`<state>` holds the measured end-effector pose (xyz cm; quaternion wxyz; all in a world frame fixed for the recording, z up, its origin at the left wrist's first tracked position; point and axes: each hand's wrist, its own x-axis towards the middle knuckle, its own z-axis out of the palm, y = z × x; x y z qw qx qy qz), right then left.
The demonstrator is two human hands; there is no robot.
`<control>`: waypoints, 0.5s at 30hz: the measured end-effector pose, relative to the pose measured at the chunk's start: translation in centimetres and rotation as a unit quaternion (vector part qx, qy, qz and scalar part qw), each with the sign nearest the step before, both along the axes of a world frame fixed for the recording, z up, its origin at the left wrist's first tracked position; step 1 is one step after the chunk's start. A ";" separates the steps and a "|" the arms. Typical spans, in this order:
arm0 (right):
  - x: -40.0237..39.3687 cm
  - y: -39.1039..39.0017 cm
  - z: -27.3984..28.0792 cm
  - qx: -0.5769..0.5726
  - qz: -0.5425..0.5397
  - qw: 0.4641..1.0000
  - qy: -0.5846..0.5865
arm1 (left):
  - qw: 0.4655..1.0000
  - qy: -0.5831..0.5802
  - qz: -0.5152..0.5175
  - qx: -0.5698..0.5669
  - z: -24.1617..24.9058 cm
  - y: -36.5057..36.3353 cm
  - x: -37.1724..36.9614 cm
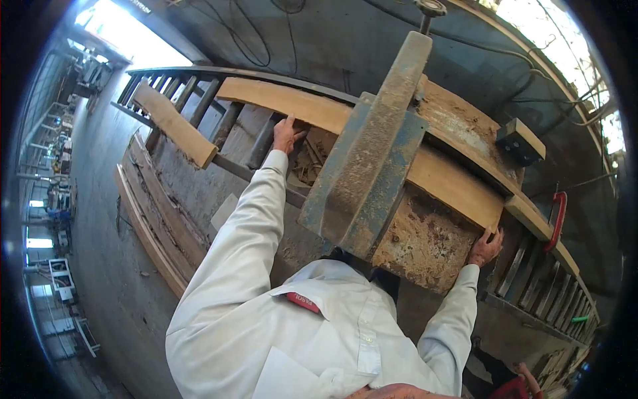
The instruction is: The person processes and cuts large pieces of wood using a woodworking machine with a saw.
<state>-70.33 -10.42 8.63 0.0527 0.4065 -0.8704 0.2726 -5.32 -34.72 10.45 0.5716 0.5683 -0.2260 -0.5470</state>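
Observation:
A long wooden plank (286, 103) lies across the machine bed and passes under a dusty blue-grey machine head (372, 153). Its right part comes out on the other side, over the sawdust-covered table (425, 246). My left hand (288, 136) is at the plank's near edge, left of the machine head, fingers spread and a fingertip against the wood. At the plank's right end, my right hand (486, 248) has its fingers on the near corner. Part of the plank is hidden beneath the machine head.
A shorter board (174, 126) rests across the rollers (228, 123) on the left. Long rough boards (156, 206) lie lower left. A wooden fence rail (531, 216) with a red clamp (557, 221) runs along the right, beside more rollers (545, 292). Someone's arm (528, 379) shows lower right.

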 end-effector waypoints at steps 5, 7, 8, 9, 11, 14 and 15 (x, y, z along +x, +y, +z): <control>0.4 0.2 0.9 -0.002 -0.002 1.000 -0.018 | 0.999 -0.046 -0.005 0.021 0.8 -0.2 -0.3; 0.5 0.1 1.1 0.004 -0.004 1.000 -0.018 | 0.998 -0.052 0.000 0.023 1.4 0.2 -0.5; 0.5 0.1 1.1 0.008 -0.005 1.000 -0.019 | 0.998 -0.058 0.007 0.024 1.6 0.4 -0.6; 0.5 0.1 1.2 0.010 -0.003 1.000 -0.021 | 0.997 -0.065 0.012 0.027 1.9 0.6 -0.9; 0.5 0.1 1.3 0.014 -0.005 1.000 -0.028 | 0.997 -0.076 0.013 0.029 2.7 0.7 -1.1; 0.3 0.2 0.8 0.003 -0.003 1.000 -0.012 | 0.997 -0.077 -0.004 0.032 2.3 0.5 -0.7; 0.4 0.4 0.8 0.006 -0.001 1.000 -0.010 | 0.997 -0.066 -0.008 0.029 2.5 0.6 -0.7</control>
